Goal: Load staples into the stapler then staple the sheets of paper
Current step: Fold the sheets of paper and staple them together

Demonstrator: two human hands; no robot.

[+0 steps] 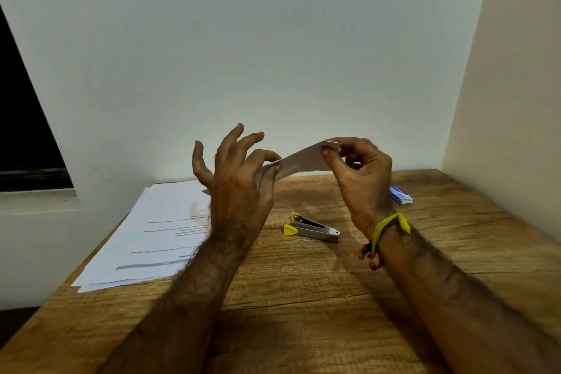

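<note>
White printed sheets (158,231) lie in a loose, slightly fanned stack at the left of the wooden table (303,297), their long axis running from the near left edge back toward the wall. Just right of them the left hand (239,188) is raised above the table, thumb and forefinger pinching the left end of a small folded paper (303,158) while the other three fingers splay upward and apart. That paper spans the gap between the hands, its long axis roughly level and rising a little to the right, held well above the tabletop. The right hand (361,173) pinches its right end between thumb and forefinger, the remaining fingers curled inward; a yellow thread (391,223) and a beaded band circle that wrist. Below and between the hands the stapler (312,228) lies on the wood, grey-bodied with yellow ends, its top lifted open, yellow nose pointing left and hinge end to the right. Farther right, near the back edge, sits a small blue-and-white staple box (400,195). Pale plain walls (273,39) close the table in behind and at right; a dark window opening (27,136) shows at far left.
</note>
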